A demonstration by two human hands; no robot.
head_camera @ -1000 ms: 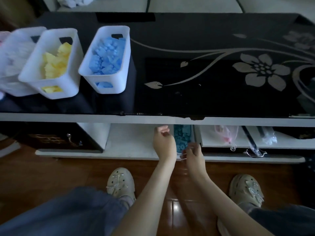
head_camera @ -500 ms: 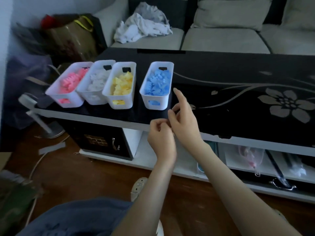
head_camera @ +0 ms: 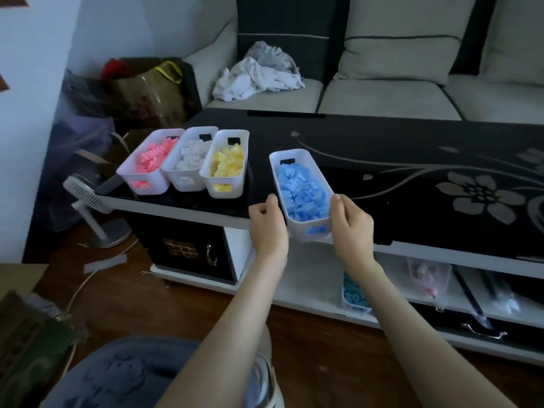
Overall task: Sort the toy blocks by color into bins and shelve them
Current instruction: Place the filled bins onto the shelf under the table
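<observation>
1. It is a living room in a home: a beige sofa [head_camera: 382, 95] stands behind a black coffee table [head_camera: 412, 148] with a flower pattern.
2. Crumpled clothes [head_camera: 259, 75] lie on the sofa, and the floor [head_camera: 191, 307] is wood.

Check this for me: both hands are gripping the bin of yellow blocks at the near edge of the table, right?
Not quite. The head view shows the left hand and right hand gripping the bin of blue blocks at the near edge of the table; the bin of yellow blocks stands untouched further left.
</observation>
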